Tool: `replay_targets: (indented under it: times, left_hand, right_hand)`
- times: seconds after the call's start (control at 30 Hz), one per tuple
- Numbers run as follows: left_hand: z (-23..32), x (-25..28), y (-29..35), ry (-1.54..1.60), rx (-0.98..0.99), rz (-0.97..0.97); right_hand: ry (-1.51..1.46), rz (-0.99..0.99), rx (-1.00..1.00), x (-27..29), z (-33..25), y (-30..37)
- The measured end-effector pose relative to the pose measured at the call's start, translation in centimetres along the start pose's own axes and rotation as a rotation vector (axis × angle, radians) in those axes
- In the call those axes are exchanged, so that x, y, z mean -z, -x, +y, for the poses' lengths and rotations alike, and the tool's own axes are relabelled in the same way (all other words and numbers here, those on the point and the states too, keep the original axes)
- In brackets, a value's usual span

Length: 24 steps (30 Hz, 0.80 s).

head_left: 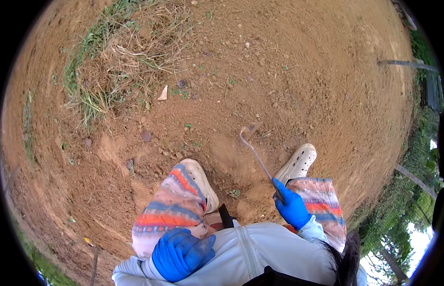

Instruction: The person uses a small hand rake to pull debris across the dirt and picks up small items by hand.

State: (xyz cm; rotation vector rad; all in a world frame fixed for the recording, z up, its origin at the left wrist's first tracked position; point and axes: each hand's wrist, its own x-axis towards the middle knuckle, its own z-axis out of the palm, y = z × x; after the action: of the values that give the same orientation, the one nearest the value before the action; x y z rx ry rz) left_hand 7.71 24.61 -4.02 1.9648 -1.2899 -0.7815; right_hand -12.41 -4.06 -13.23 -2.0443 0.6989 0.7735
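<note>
My right hand point(292, 205), in a blue glove, is closed round the dark handle of a small hand hoe point(257, 156). Its thin metal shank reaches forward and left and bends at the far end, where the small blade point(251, 128) rests at the loose brown soil. In a matching blue glove, my left hand point(182, 254) lies against my lap beside the left knee. Its fingers are curled in, and no object shows in them. Both cream clogs point(297, 164) stand on the dirt, with the hoe's shank running between them.
A heap of dry and green pulled grass point(129, 62) lies at the far left. A pale triangular shard point(163, 93) and several stones and dry leaves dot the soil point(298, 71) ahead. Along the right edge stand posts point(415, 181) and netting with greenery behind.
</note>
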Motion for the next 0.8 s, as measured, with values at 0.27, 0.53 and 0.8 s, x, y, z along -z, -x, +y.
replay_targets:
  times: [0.27,0.53,0.8]
  left_hand:
    - [6.9,-4.1,5.4,-0.126,-0.208,-0.101]
    - [13.4,-11.2,11.0,-0.384,-0.226,-0.025]
    - [17.2,-14.9,14.5,-0.490,-0.323,0.029]
  right_hand:
    - [-0.094,0.277,0.031,-8.0,3.9,7.9]
    - [-0.020,0.280,0.075,-13.9,10.4,10.0]
    - [0.228,0.228,0.095,-18.9,11.6,9.3]
